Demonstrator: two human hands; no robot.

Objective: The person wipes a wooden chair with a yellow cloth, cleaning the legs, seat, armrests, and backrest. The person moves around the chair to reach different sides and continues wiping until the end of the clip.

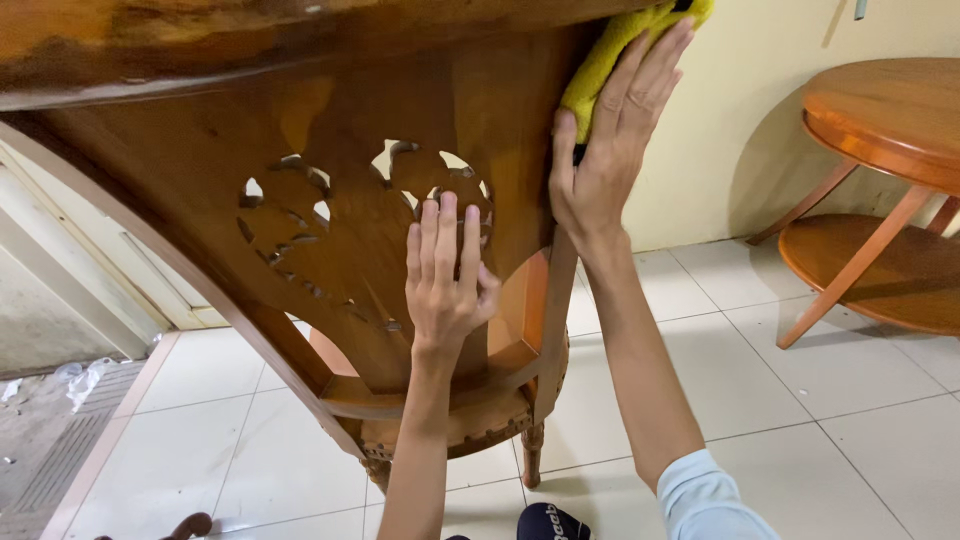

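Note:
A carved wooden chair [300, 150] fills the left and middle of the head view, seen from behind its back. My left hand [445, 270] lies flat against the pierced carving of the chair back, fingers together and pointing up. My right hand [610, 130] presses a yellow cloth [600, 65] against the right post of the chair back, near the top rail. Part of the cloth is hidden under my palm.
A round wooden side table [880, 180] with a lower shelf stands at the right against a cream wall. White floor tiles [760, 400] run underneath. A doorway and a grey mat [50, 450] lie at the left. A dark shoe tip [550, 522] shows at the bottom.

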